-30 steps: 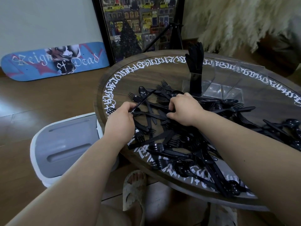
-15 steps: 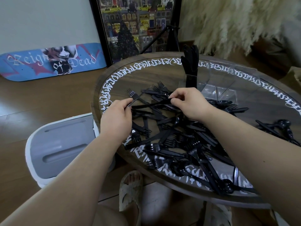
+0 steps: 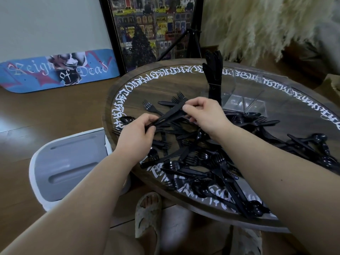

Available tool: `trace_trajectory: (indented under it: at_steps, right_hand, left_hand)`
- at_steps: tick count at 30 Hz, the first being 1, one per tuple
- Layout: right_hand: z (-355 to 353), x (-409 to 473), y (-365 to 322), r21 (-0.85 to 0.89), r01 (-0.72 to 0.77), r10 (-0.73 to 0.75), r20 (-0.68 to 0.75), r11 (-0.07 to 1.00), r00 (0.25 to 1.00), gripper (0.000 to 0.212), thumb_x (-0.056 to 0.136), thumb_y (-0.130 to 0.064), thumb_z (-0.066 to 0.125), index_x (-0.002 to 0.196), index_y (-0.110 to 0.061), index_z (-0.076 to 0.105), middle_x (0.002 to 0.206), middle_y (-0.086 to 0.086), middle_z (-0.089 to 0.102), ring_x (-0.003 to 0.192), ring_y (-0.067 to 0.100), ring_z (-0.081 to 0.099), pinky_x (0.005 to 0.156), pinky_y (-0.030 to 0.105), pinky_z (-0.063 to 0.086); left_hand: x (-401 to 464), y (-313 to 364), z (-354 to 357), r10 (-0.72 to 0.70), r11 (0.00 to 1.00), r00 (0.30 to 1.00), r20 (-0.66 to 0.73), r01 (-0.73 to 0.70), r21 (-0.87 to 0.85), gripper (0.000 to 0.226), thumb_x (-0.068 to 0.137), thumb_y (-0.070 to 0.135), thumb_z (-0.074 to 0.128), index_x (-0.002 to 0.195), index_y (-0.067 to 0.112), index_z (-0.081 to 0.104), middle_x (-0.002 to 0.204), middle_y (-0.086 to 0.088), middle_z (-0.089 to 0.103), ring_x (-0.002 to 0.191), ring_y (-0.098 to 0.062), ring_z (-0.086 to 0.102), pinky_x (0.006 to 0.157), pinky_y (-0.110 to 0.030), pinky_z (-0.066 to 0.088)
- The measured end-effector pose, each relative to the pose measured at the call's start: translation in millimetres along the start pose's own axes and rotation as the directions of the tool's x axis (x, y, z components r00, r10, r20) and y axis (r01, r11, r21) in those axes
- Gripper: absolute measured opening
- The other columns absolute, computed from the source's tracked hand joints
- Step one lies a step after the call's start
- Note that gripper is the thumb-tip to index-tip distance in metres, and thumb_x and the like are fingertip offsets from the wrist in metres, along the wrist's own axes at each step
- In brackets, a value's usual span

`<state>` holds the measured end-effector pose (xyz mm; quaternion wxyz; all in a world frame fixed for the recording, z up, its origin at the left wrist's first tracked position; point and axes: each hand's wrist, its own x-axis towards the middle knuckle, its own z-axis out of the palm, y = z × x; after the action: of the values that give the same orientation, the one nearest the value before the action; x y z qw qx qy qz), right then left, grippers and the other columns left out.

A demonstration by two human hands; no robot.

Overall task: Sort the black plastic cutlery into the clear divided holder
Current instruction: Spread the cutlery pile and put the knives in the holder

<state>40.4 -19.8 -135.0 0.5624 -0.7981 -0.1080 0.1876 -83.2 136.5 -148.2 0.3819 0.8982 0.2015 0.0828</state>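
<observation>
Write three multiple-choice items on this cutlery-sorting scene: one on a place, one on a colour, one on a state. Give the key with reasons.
1. Where does the clear holder stand?
A. On the floor
B. On the table, beyond the pile
C. On the bin lid

2. What colour is the lettering round the table's edge?
A. White
B. Red
C. Yellow

3. What are both hands doing?
A. Resting flat
B. Hanging idle
C. Gripping knives

Key: 1 B, it stands past the loose cutlery. 2 A, the script ring is white. 3 C, the left hand and right hand grip a bundle of knives between them.
</observation>
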Motion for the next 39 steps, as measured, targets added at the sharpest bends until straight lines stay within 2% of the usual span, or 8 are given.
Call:
trace_trajectory:
  at_steps: [2,5,9,15,21,25,28,39]
  right_hand:
    - [-0.2,6.6,6.6,-0.296,0.052,-0.079,-0.081,0.954,0.994,0.008,0.087,-0.027,0.065,0.086,-0.019,0.065,0.079,-0.002,0.066,0.071,0.012,0.061,0.068,0.027,0.05]
    - [3.0,6.4,15.7,-0.77,0.157,-0.129,0.098,0.619,0.987,0.018,0.085,-0.041,0.064,0.084,-0.023,0.066,0.086,-0.003,0.066,0.086,0.019,0.061,0.075,0.03,0.049]
    - [10.6,5.4,14.6,-0.865,0.282,-0.073,0.278,0.415,0.958,0.031,0.086,-0.049,0.062,0.102,-0.023,0.067,0.103,0.001,0.063,0.106,0.025,0.05,0.084,0.034,0.047]
    - [15.6,11.8,6.2,-0.877,0.266,0.029,0.303,0.399,0.953,0.018,0.09,-0.031,0.058,0.095,-0.018,0.069,0.103,0.003,0.065,0.107,0.028,0.051,0.089,0.038,0.048]
    - [16.1,16.5,10.0,-0.852,0.257,0.011,0.295,0.456,0.955,0.015,0.091,-0.021,0.05,0.088,-0.015,0.064,0.092,-0.002,0.064,0.092,0.024,0.059,0.078,0.033,0.049]
    - [7.6,10.4,17.4,-0.797,0.29,-0.018,0.331,0.53,0.943,0.012,0.088,-0.032,0.059,0.077,-0.03,0.058,0.077,-0.013,0.057,0.089,0.019,0.055,0.078,0.031,0.047]
    - [3.0,7.2,17.7,-0.776,0.295,-0.033,0.334,0.558,0.942,0.012,0.09,-0.029,0.058,0.08,-0.027,0.065,0.079,-0.012,0.061,0.086,0.017,0.058,0.076,0.028,0.046]
    - [12.1,8.0,14.6,-0.807,0.312,0.011,0.366,0.502,0.931,0.02,0.083,-0.044,0.067,0.087,-0.025,0.06,0.084,-0.006,0.066,0.081,0.017,0.06,0.073,0.03,0.049]
  left_hand:
    - [2.3,-3.2,-0.5,-0.029,0.999,0.999,-0.024,0.03,0.032,0.024,0.098,0.017,0.047,0.115,0.03,0.057,0.096,0.018,0.061,0.085,-0.006,0.055,0.072,-0.023,0.039]
    - [5.3,-9.3,-1.2,-0.073,0.996,0.996,-0.054,0.076,0.049,0.023,0.099,0.019,0.043,0.116,0.03,0.054,0.104,0.011,0.064,0.085,-0.012,0.056,0.07,-0.027,0.038]
    - [6.0,-11.0,-2.8,-0.081,0.996,0.995,-0.061,0.084,0.04,0.025,0.099,0.021,0.041,0.119,0.029,0.053,0.104,0.01,0.064,0.082,-0.012,0.055,0.065,-0.028,0.036]
    - [5.2,-15.0,-1.6,-0.094,0.994,0.995,-0.045,0.096,0.052,0.026,0.098,0.024,0.043,0.12,0.028,0.056,0.11,0.006,0.064,0.093,-0.013,0.056,0.077,-0.029,0.041]
    - [6.5,-15.8,-0.2,-0.094,0.989,0.995,-0.027,0.096,0.116,0.029,0.099,0.027,0.042,0.123,0.026,0.058,0.111,0.003,0.063,0.097,-0.017,0.056,0.08,-0.03,0.043]
    - [7.4,-15.5,-0.3,-0.093,0.986,0.996,-0.012,0.094,0.139,0.029,0.098,0.027,0.044,0.123,0.024,0.058,0.113,0.001,0.062,0.098,-0.018,0.056,0.08,-0.031,0.043]
    - [7.3,-13.6,1.1,-0.089,0.985,0.996,0.003,0.088,0.146,0.028,0.098,0.027,0.044,0.123,0.025,0.058,0.113,0.001,0.061,0.099,-0.019,0.056,0.083,-0.033,0.045]
    - [6.5,-12.7,5.3,-0.079,0.984,0.997,0.027,0.074,0.163,0.026,0.099,0.026,0.045,0.121,0.025,0.058,0.109,0.002,0.061,0.093,-0.016,0.055,0.075,-0.029,0.04]
